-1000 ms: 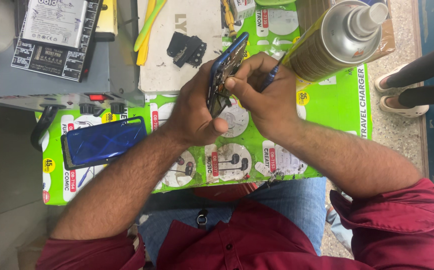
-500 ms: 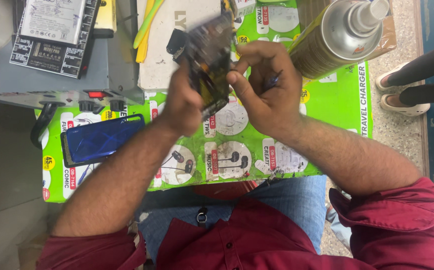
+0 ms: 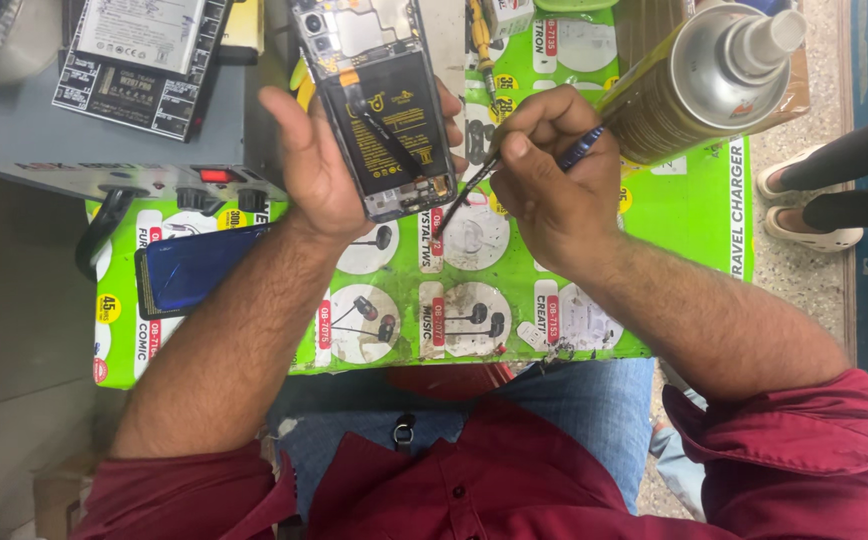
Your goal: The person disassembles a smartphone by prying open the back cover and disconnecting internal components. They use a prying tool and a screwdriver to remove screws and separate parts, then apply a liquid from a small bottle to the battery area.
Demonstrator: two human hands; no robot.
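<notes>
Opened smartphone (image 3: 386, 110), back cover off and battery exposed, sits upper centre of frame, your left hand (image 3: 319, 165) clamped around its edges. Your right hand (image 3: 554, 175) pinches a thin screwdriver (image 3: 514, 175), tip at the phone's lower right corner. Blue back cover (image 3: 194, 268) lies left on the green printed sheet (image 3: 684, 215).

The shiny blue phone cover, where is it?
In the head view, the blue back cover lies flat on the green poster, at the picture's left, just beside the left forearm and under the grey machine.
</notes>
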